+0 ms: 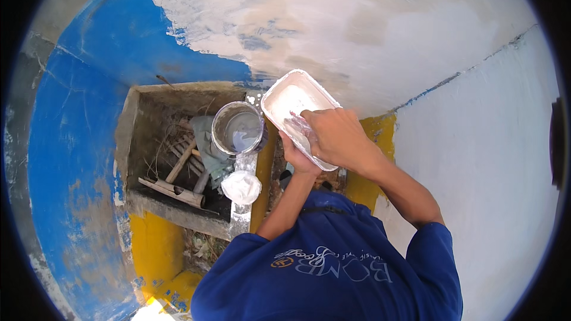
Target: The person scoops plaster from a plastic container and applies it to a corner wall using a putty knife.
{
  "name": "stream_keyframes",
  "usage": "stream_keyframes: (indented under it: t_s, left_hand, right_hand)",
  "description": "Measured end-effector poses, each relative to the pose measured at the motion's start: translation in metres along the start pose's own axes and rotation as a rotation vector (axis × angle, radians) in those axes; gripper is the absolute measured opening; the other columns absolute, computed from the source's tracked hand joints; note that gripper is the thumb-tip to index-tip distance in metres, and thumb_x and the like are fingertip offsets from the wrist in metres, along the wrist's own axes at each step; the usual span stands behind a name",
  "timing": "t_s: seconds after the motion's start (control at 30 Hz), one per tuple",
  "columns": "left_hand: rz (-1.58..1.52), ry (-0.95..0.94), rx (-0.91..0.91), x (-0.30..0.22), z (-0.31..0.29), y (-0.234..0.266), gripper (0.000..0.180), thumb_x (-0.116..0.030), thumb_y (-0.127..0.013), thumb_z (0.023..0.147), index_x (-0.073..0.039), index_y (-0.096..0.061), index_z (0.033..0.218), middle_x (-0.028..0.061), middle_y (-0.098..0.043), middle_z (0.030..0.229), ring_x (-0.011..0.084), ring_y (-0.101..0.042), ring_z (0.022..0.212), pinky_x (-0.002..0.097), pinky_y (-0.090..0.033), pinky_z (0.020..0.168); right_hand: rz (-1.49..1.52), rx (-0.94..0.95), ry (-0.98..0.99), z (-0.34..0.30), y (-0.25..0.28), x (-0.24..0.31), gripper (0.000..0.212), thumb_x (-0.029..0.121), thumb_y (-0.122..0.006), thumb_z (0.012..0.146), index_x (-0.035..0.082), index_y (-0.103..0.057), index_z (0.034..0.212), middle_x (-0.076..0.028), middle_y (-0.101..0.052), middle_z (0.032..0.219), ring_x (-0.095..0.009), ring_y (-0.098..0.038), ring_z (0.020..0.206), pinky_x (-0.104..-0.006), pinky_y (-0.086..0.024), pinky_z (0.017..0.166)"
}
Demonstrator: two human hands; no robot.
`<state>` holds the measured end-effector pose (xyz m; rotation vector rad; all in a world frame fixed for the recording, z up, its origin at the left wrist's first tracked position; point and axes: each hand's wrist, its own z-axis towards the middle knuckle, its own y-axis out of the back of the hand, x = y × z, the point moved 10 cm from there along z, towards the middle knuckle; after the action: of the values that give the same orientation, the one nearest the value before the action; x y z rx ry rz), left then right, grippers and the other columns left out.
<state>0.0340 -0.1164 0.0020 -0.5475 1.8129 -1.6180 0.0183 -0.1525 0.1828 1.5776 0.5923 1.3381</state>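
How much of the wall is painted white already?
Done: most of the upper wall is white, patchy in places. In hand: the left hand holds a white tray from below, and the right hand reaches into it. Left: the blue area and yellow band are uncovered.

Left hand (295, 157) cupped palm-up, right hand (336, 137) above it, fingers curled down.

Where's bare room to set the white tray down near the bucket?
Little. The grey ledge is bare only below the white plastic bag; the metal bucket takes its top end. The concrete box is crowded with sticks, bamboo and cloth. Left hand and right hand hold the white tray.
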Motion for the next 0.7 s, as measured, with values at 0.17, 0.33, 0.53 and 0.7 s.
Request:
stream_keyframes:
  t_s: [0.17,0.33,0.53,0.7]
  left_hand:
    - [-0.006,0.02,-0.015,0.007,-0.004,0.009,0.069,-0.06,-0.033,0.098,-0.012,-0.031,0.148,0.0097,-0.043,0.143,0.0276,-0.043,0.131,0.0463,-0.035,0.11]
    - [-0.002,0.045,-0.088,0.01,-0.007,0.023,0.066,-0.058,-0.034,0.099,-0.012,-0.033,0.146,0.0098,-0.045,0.141,0.0275,-0.045,0.13,0.0459,-0.036,0.109]
    - [0.011,0.036,-0.035,0.009,-0.004,0.011,0.07,-0.059,-0.035,0.098,-0.009,-0.032,0.147,0.0114,-0.045,0.142,0.0291,-0.046,0.129,0.046,-0.037,0.108]
    - [0.079,0.06,-0.028,0.011,-0.006,0.005,0.073,-0.061,-0.033,0.097,-0.009,-0.031,0.148,0.0127,-0.043,0.144,0.0308,-0.045,0.13,0.0476,-0.039,0.108]
  right_hand:
    - [0.078,0.029,-0.032,-0.004,-0.017,-0.015,0.022,0.01,-0.061,0.075,-0.003,-0.066,0.093,-0.026,-0.063,0.075,-0.044,-0.061,0.071,-0.052,-0.046,0.065]
    - [0.114,0.014,-0.033,-0.011,-0.025,-0.019,0.021,0.011,-0.062,0.077,-0.003,-0.066,0.09,-0.027,-0.062,0.076,-0.045,-0.06,0.072,-0.0518,-0.046,0.065]
    - [0.244,0.035,-0.092,-0.008,-0.017,-0.031,0.021,0.011,-0.059,0.08,-0.005,-0.065,0.093,-0.028,-0.062,0.076,-0.047,-0.058,0.073,-0.0519,-0.045,0.068]
    - [0.332,0.048,-0.13,-0.008,-0.019,-0.046,0.023,0.011,-0.06,0.081,-0.006,-0.064,0.096,-0.03,-0.061,0.08,-0.047,-0.059,0.076,-0.0483,-0.046,0.071]
